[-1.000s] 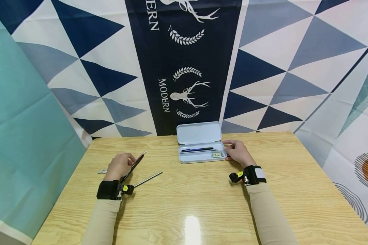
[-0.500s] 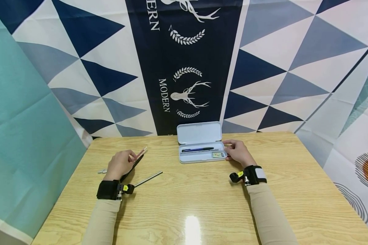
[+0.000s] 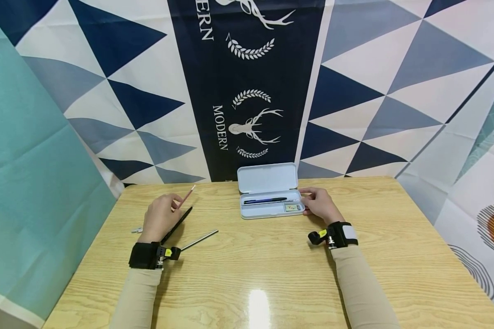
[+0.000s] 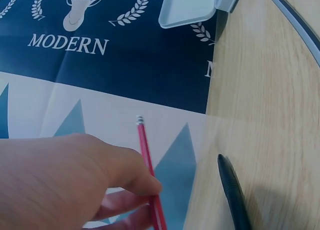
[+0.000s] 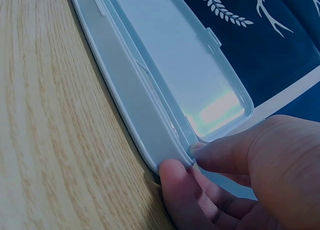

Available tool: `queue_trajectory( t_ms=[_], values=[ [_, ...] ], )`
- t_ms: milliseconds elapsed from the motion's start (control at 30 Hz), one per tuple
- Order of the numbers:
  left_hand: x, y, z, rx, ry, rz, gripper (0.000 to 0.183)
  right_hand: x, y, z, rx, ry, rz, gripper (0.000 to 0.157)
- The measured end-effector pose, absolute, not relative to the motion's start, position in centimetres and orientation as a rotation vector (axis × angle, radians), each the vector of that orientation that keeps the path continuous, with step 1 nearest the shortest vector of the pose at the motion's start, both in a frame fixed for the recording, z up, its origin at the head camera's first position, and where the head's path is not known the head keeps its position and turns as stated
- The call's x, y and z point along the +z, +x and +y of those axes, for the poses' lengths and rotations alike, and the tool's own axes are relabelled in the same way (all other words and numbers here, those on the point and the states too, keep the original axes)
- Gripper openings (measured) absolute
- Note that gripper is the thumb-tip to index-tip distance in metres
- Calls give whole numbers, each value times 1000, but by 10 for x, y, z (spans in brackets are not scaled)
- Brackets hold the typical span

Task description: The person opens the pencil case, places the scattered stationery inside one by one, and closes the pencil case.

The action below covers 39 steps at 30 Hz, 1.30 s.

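My left hand (image 3: 159, 218) pinches a red pencil (image 4: 144, 149) between thumb and fingers, its metal-capped end pointing up and away. The pencil is tilted and raised off the table; its lower end is hidden by the hand. A black pen (image 3: 180, 223) lies on the table just right of this hand. At the back of the table stands an open light-blue pencil case (image 3: 261, 213), with a blue-and-black pen (image 3: 265, 200) and a small yellowish rectangular item (image 3: 292, 208) inside. My right hand (image 3: 319, 204) grips the case's right end, thumb at the rim, fingers at the outer side.
A thin silver-grey stick (image 3: 199, 240) lies right of the left wrist. Left of that hand is a small whitish item (image 3: 137, 230), partly hidden. The case's raised lid (image 3: 267, 178) stands close to the patterned cloth (image 3: 251, 68) behind the wooden table (image 3: 230, 283).
My left hand has lifted the pencil away from beside the black pen and tilted it more upright. The black pen stays lying there. My right hand keeps its place on the case.
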<state>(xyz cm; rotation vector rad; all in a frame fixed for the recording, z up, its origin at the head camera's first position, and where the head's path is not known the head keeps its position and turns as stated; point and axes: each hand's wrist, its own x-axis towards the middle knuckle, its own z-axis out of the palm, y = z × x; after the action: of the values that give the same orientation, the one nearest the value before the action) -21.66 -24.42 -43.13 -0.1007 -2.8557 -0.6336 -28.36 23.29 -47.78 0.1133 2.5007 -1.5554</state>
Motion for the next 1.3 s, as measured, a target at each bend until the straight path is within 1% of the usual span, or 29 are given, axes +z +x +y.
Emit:
queue_trajectory(
  t_ms=[300, 667, 1000, 1300],
  values=[
    [-429, -216, -240, -656, -109, -2705, 31, -478, -283, 233, -1549, 118, 2507, 49],
    [-428, -214, -240, -676, -83, -2706, 31, -475, -282, 231, -1562, 107, 2504, 49],
    [-428, -213, -241, -640, -167, -2723, 30, -477, -282, 230, -1564, 107, 2507, 48],
    [-415, -212, -237, -607, -227, -2707, 30, -479, -283, 231, -1564, 99, 2515, 48]
  ],
)
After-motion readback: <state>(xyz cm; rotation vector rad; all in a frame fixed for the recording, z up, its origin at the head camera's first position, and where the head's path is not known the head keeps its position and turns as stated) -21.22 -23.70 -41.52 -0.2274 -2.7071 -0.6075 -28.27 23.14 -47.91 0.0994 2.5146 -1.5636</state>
